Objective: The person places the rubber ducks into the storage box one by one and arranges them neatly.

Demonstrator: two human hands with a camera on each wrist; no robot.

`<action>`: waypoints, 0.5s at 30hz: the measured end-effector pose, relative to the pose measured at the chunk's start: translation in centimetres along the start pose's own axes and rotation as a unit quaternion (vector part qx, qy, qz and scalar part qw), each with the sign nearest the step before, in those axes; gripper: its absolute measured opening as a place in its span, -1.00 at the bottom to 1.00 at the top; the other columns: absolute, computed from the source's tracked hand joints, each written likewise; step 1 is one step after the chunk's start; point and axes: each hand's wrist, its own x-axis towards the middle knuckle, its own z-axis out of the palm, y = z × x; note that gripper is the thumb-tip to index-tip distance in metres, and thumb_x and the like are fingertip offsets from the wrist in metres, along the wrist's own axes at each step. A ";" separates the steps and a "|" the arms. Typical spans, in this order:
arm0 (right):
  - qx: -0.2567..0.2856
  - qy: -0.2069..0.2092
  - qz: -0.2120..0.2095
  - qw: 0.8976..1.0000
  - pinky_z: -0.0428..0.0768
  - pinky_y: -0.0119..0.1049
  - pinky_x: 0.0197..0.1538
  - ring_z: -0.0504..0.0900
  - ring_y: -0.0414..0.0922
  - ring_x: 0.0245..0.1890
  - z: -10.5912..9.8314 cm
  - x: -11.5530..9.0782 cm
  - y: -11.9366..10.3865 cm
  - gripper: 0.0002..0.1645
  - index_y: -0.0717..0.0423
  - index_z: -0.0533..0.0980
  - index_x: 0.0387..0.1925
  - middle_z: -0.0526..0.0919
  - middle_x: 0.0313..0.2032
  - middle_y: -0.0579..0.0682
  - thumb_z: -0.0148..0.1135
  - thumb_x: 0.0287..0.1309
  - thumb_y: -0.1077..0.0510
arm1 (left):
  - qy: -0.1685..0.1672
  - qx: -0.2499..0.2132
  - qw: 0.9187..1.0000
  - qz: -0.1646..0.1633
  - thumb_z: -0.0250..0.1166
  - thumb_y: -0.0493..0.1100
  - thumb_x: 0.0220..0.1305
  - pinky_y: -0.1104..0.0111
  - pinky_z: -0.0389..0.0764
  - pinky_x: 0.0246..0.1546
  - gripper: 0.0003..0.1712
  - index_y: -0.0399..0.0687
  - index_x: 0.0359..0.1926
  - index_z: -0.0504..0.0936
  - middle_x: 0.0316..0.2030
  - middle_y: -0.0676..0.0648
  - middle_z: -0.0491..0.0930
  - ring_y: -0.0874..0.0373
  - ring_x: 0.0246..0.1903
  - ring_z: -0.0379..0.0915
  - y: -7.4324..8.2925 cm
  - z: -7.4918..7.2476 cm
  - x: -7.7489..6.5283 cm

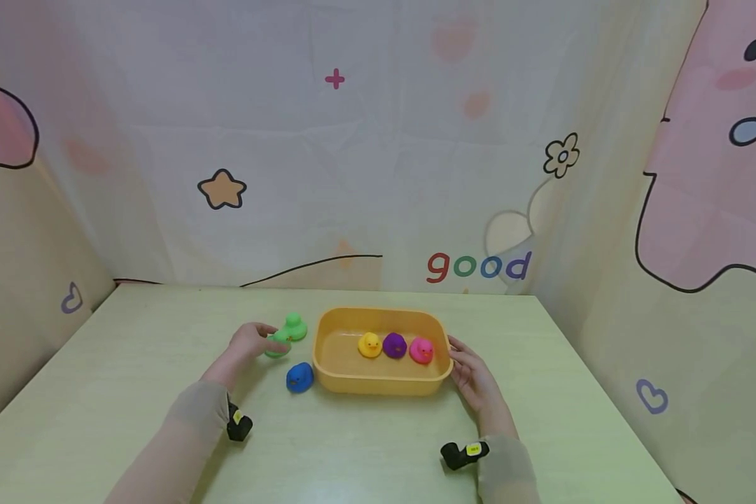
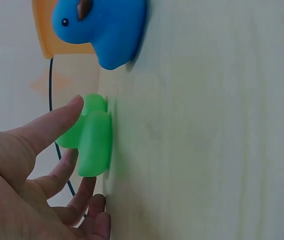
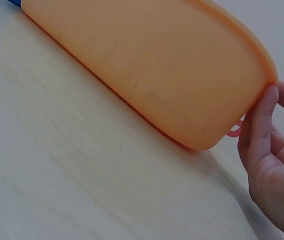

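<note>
Near the table's left middle, my left hand [image 1: 252, 341] has its thumb and fingers spread on either side of the nearer green rubber duck [image 2: 94, 145]. That duck still rests on the tabletop. Right behind it stands a second green rubber duck [image 1: 295, 326]. A blue rubber duck [image 1: 299, 378] sits between the left hand and the yellow-orange basket [image 1: 378, 386]. Inside the basket are a yellow duck [image 1: 369, 345], a purple duck [image 1: 395, 346] and a pink duck [image 1: 422, 351]. My right hand [image 1: 472, 374] holds the basket's right end, fingertips at the rim.
The pale wood-grain table [image 1: 365, 448] is enclosed by printed cloth [image 1: 378, 175] at the back and sides. A black wrist camera [image 1: 239, 423] sits on the left sleeve, and another black camera [image 1: 463, 455] on the right.
</note>
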 end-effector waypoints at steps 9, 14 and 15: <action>-0.005 -0.003 0.014 1.000 0.61 -0.57 -0.24 0.63 -0.30 -0.27 -0.1 0.0 -0.3 -0.52 0.20 0.24 0.32 0.63 -0.18 -0.11 -0.11 0.41 0.35 | 0.020 0.040 0.999 0.002 0.51 -0.09 0.02 -0.13 0.14 0.32 -0.29 -0.34 0.15 0.49 0.22 -0.41 0.40 -0.34 0.22 0.21 -0.2 0.5 0.6; -0.009 -0.002 0.008 1.000 0.61 -0.57 -0.24 0.63 -0.31 -0.27 -0.1 -0.1 -0.2 -0.56 0.17 0.28 0.28 0.62 -0.18 -0.13 -0.11 0.42 0.35 | 0.029 0.042 0.999 0.008 0.50 -0.10 0.04 -0.13 0.16 0.29 -0.37 -0.33 0.08 0.51 0.16 -0.39 0.45 -0.33 0.17 0.23 -0.3 0.6 0.7; -0.011 -0.004 0.007 1.000 0.62 -0.57 -0.23 0.63 -0.31 -0.27 -0.1 -0.2 -0.2 -0.58 0.15 0.30 0.26 0.63 -0.18 -0.13 -0.11 0.42 0.34 | 0.028 0.043 0.999 0.009 0.50 -0.10 0.05 -0.12 0.18 0.28 -0.36 -0.34 0.09 0.51 0.16 -0.39 0.45 -0.33 0.17 0.25 -0.3 0.5 0.6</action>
